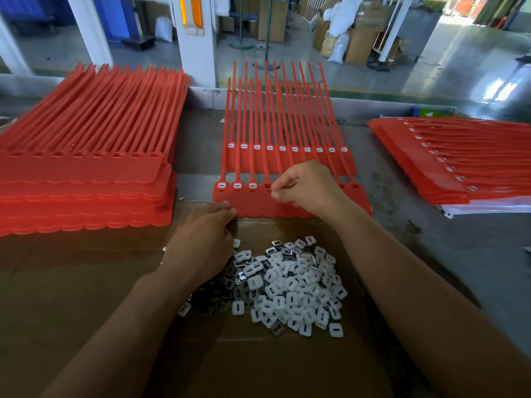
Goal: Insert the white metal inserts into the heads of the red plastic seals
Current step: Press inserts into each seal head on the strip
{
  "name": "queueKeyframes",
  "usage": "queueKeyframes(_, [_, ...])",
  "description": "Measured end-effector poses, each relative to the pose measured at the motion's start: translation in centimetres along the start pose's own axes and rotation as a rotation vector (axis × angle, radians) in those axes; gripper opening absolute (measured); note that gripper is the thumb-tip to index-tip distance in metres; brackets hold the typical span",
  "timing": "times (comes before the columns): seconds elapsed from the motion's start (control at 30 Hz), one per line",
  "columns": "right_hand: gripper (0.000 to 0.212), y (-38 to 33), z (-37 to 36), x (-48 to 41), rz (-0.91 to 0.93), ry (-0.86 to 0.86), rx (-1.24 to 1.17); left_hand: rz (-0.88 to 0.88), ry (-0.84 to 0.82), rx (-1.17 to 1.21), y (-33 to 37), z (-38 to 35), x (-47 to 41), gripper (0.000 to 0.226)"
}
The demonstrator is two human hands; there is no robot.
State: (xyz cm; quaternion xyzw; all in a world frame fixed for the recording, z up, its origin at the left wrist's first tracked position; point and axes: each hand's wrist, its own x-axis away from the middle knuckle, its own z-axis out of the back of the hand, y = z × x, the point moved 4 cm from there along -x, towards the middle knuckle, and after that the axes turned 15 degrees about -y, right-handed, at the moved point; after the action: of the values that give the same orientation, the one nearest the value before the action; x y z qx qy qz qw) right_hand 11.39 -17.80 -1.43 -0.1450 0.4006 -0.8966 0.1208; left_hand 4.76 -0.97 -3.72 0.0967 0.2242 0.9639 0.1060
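- Head view: a strip of joined red plastic seals [290,206] is laid flat across the middle of the brown cardboard sheet [86,297] that covers the grey worktop [431,254]; the strip's long tails run toward the far edge.
- In the near row of heads, three white inserts are seated at the left end [237,185]; the fourth head [267,186] shows a dark open slot, so the fourth insertion is judged to be the step in hand.
- A second strip behind it is seen with all its heads filled by white inserts [282,148].
- The right hand [307,188] is held over the near row, its thumb and forefinger pressed together just beside the fourth head; whether an insert is pinched there cannot be told, as the fingertips hide it.
- The left hand [201,242] is laid palm down, its fingers curled at the strip's near edge and its heel at the left side of the loose heap of white and metal inserts [293,282] near the cardboard's front.
- The next move is judged to call for an insert squared to the open slot and pressed down flush, with the strip steadied by the left hand.
- A tall stack of unfilled red seal strips [83,179] is kept at the worktop's left edge; a stack of filled strips [459,165] is kept at the right edge.
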Motion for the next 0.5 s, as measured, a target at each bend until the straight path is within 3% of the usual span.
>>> queueKeyframes(0.17, [0.012, 0.2, 0.0, -1.6, 0.010, 0.123, 0.040, -0.001, 0.001, 0.002, 0.1, 0.1, 0.1, 0.046])
queueKeyframes(0.5, [0.013, 0.7, -0.9, -3.4, -0.055, 0.055, 0.143, 0.002, -0.005, 0.012, 0.3, 0.2, 0.2, 0.042])
